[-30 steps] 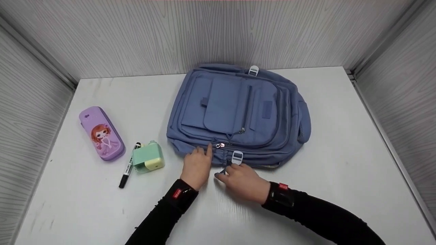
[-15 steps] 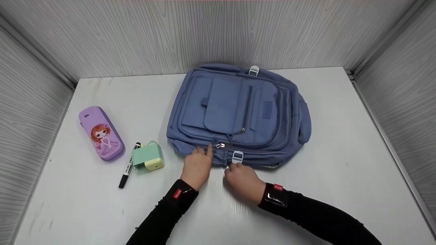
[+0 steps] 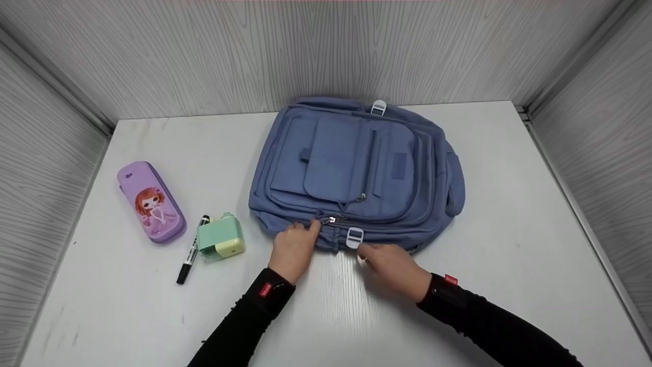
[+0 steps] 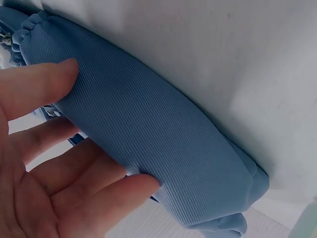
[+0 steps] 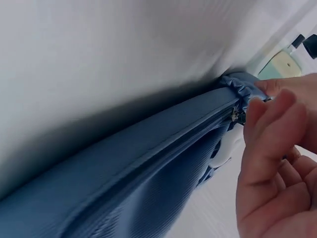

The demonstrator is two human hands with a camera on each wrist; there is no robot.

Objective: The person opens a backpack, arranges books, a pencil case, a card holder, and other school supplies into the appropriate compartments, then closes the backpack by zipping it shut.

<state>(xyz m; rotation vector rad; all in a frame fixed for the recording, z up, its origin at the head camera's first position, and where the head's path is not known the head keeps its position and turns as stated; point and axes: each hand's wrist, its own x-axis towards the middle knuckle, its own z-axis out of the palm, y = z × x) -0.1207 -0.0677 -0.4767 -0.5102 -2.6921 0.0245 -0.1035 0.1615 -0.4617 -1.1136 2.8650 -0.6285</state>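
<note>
A blue backpack (image 3: pixel 336 158) lies flat on the white table, front pockets facing up. My left hand (image 3: pixel 294 250) grips its near side at the gathered side pocket (image 4: pixel 133 114), thumb on the ribbed fabric and fingers behind the edge. Beside that hand, a metal zipper pull (image 3: pixel 330 220) shows on the bag. Just right of the white strap buckle (image 3: pixel 354 238) is my right hand (image 3: pixel 392 267), its fingers loosely curled with nothing seen between them. In the right wrist view, a zipper slider (image 5: pixel 237 117) sits close to those fingertips, its track running along the bag's side.
Left of the backpack stands a mint-green and yellow box-shaped item (image 3: pixel 220 237), with a black-and-white marker (image 3: pixel 191 255) against it. Farther left lies a purple pencil case (image 3: pixel 152 201) with a cartoon girl on it. Grey wood-grain panels (image 3: pixel 316 51) border the table.
My right hand has moved from beside the gathered pocket to the right, past the buckle, and its fingers have come off the zipper pull. The left hand keeps its place on the bag.
</note>
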